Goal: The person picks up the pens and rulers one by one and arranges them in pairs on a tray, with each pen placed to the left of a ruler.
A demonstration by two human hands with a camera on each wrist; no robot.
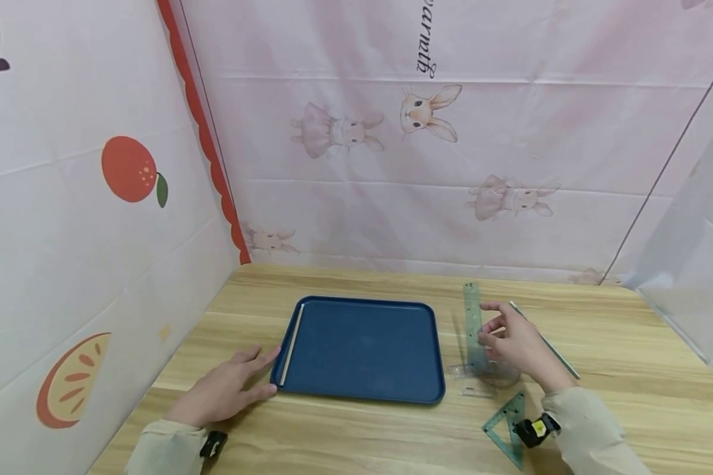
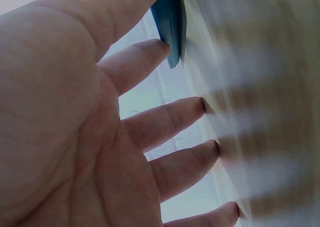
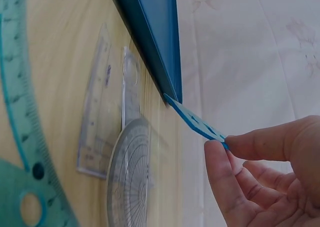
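Note:
My right hand (image 1: 515, 340) pinches a translucent green ruler (image 1: 472, 313) between thumb and fingertips. In the right wrist view the ruler (image 3: 197, 124) is held at one edge, tilted above the table. A clear protractor (image 3: 131, 172) and clear measuring pieces (image 3: 92, 137) lie below it. My left hand (image 1: 232, 389) rests at the left end of the blue tray (image 1: 362, 349), with fingers spread. In the left wrist view, fingertips touch the tray's edge (image 2: 172, 27) and the tabletop. A slim, pale, pencil-like stick (image 1: 292, 344) lies along the tray's left side.
A green set square (image 1: 505, 425) lies near my right wrist. Beyond the right hand, a thin dark stick (image 1: 555, 349) lies slantwise on the wooden table (image 1: 333, 439). Printed cloth walls (image 1: 356, 218) enclose the back and sides.

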